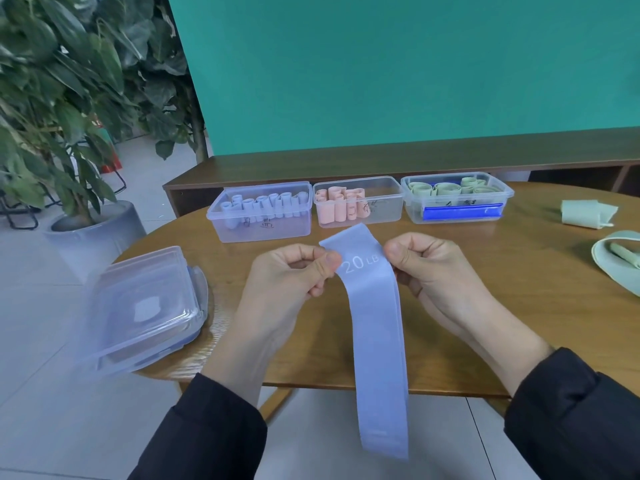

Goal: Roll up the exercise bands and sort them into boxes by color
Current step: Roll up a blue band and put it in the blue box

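A light blue exercise band (pixel 377 327) marked "20 LB" hangs flat from my hands, past the table's front edge. My left hand (pixel 294 275) pinches its upper left edge; my right hand (pixel 429 268) pinches the upper right edge. Three clear boxes stand in a row at the back of the table. The left box (pixel 214 220) holds several rolled light blue bands, the middle box (pixel 391 202) holds rolled pink bands, and the right box (pixel 505 199) holds rolled green bands above a blue item.
A stack of clear lids (pixel 145 306) lies at the table's left edge. A loosely rolled green band (pixel 585 213) and an unrolled green band (pixel 620 261) lie at the right. A potted plant (pixel 62 116) stands left of the round wooden table (pixel 519 323).
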Demonstrator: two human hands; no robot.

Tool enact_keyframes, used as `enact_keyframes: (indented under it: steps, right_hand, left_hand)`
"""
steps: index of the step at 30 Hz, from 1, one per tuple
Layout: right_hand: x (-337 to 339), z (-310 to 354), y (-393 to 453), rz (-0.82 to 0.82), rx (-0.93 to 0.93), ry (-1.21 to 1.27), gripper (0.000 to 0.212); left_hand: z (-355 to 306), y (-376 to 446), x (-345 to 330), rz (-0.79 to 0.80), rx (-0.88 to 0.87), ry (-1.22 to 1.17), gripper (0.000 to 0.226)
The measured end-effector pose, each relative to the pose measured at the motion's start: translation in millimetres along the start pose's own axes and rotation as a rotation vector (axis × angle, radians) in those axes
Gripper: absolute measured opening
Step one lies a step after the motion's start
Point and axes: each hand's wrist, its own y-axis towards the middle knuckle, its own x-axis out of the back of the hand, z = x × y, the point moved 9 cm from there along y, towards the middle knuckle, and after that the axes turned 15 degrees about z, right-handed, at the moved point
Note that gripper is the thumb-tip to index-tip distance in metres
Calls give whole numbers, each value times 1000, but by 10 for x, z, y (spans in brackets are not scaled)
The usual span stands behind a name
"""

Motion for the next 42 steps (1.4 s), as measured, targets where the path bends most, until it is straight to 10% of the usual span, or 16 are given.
enact_keyframes:
  steps: [14, 29, 42]
  right_hand:
    - [-178, -118, 6, 44, 34, 122, 53]
    - [-83, -51, -17, -102, 93, 121, 19]
    - [233, 75, 2, -139, 104, -117, 51]
  left_hand:
    - [-17, -125, -110, -279, -121, -9, 19]
    - [-142, -115, -465, -89, -243, -55, 22]
    - [-186, -87, -62, -217, -199, 29, 3]
